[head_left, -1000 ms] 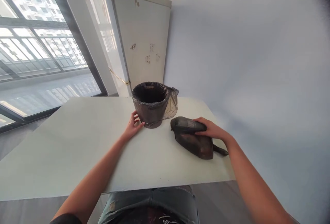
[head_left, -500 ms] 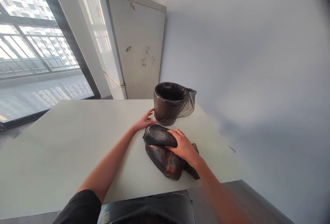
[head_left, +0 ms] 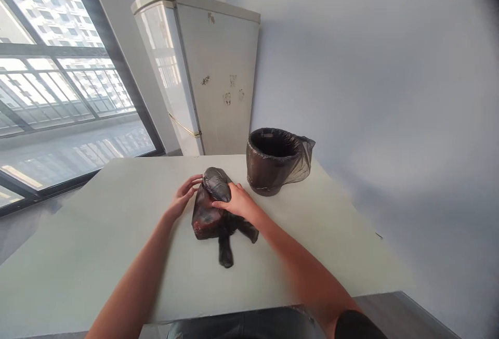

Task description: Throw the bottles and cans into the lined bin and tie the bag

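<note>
Two filled black plastic bags lie together on the table in front of me, one on top of the other. My right hand (head_left: 237,199) grips the upper bag (head_left: 217,182), thumb on the near side and fingers over its right end. Under it rests the lower bag (head_left: 206,219), with something reddish showing through the film. Twisted tails of the bags (head_left: 225,250) stick out toward me and to the right. My left hand (head_left: 184,196) has its fingers spread at the left of the bags, fingertips against the upper one or very close to it.
A bin (head_left: 268,165) lined with a black bag stands on the pale table (head_left: 132,224), right of the bags, its liner bulging out to the right. Behind the table are an old white fridge (head_left: 218,68) and, at left, a large window (head_left: 70,84). A wall (head_left: 370,94) borders the right side.
Both bags have moved left and away from me, from in front of the bin to its left, turning on the way. Both hands moved left with them. The camera view shifted slightly.
</note>
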### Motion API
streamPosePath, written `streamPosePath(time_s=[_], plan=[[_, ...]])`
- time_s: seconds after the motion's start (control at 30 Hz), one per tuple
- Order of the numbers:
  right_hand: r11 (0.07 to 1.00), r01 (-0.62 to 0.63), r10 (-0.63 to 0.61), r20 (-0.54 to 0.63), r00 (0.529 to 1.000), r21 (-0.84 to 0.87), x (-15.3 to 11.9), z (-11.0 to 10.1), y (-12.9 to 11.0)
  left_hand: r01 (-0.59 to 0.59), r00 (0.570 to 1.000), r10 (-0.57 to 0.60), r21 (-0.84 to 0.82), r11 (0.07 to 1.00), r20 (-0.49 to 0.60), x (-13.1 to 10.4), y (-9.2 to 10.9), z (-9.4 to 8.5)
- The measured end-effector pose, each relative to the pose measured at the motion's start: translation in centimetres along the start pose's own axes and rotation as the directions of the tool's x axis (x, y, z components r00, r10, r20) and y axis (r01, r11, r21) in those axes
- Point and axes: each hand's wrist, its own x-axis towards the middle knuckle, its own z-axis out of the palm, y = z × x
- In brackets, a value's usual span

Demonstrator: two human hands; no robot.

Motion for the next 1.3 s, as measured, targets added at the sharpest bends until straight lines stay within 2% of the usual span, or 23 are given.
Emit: streamPosePath(time_s=[0.07,0.17,0.23,0.33,0.5,0.6,0.67,0.73,0.8,0.87,0.93,0.97,1.03,1.1,1.17,1.3], plan=[[0.991,0.101,-0.102,0.010,0.995,0.093,1.2,-0.3,0.0,0.029,0.999,-0.028,0.007,1.000,-0.030,-0.5,-0.7,0.3],[0.951,0.238,-0.194,-0.222,0.956,0.195,2.9,-0.7,1.5,0.080,0.995,-0.079,0.025,0.996,-0.054,-0.6,-1.4,0.6],[0.922,0.250,-0.145,-0.334,0.931,0.296,4.2,-0.7,3.1,0.083,0.994,-0.080,0.040,0.996,-0.072,-0.3,-1.6,0.6],[0.891,0.207,-0.039,-0.388,0.921,0.403,6.0,-0.2,6.0,0.031,0.994,-0.019,0.107,0.994,-0.106,0.0,-1.7,0.5],[0.942,0.226,-0.049,-0.562,0.826,0.250,7.1,1.0,10.3,-0.003,0.980,0.041,0.195,0.981,-0.193,0.3,-2.7,0.6],[0.952,0.237,-0.083,-0.582,0.809,0.194,7.6,1.0,12.1,0.045,0.939,0.035,0.225,0.973,-0.341,0.3,-3.4,1.1],[0.929,0.220,-0.006,-0.584,0.812,0.296,8.1,0.8,12.9,0.084,0.899,0.043,0.267,0.960,-0.436,0.3,-3.7,1.4],[0.879,0.195,0.092,-0.557,0.825,0.435,8.3,0.5,13.2,0.109,0.872,0.056,0.304,0.947,-0.485,0.3,-4.0,1.6],[0.820,0.210,0.100,-0.495,0.863,0.532,8.3,0.3,13.1,0.119,0.871,0.056,0.320,0.940,-0.489,0.4,-4.2,1.5],[0.742,0.265,-0.011,-0.384,0.923,0.616,7.9,0.5,12.7,0.119,0.874,0.059,0.331,0.936,-0.483,0.5,-4.4,1.3],[0.655,0.299,-0.203,-0.220,0.954,0.694,7.2,0.8,12.0,0.110,0.881,0.078,0.362,0.926,-0.467,0.5,-4.4,1.1],[0.634,0.296,-0.305,-0.120,0.945,0.715,6.9,0.9,11.7,0.105,0.883,0.093,0.387,0.916,-0.460,0.5,-4.3,1.1],[0.656,0.257,-0.457,0.103,0.883,0.710,6.4,1.2,11.1,0.098,0.884,0.125,0.442,0.892,-0.450,0.5,-4.1,1.1],[0.686,0.201,-0.509,0.263,0.820,0.699,6.2,1.3,10.7,0.098,0.879,0.153,0.484,0.869,-0.452,0.5,-3.9,1.1],[0.688,0.153,-0.503,0.314,0.805,0.709,6.3,1.3,10.5,0.097,0.881,0.167,0.515,0.852,-0.443,0.6,-3.6,1.3],[0.663,0.175,-0.518,0.278,0.809,0.728,6.7,1.1,10.7,0.103,0.903,0.162,0.568,0.817,-0.398,0.7,-2.9,1.7]])
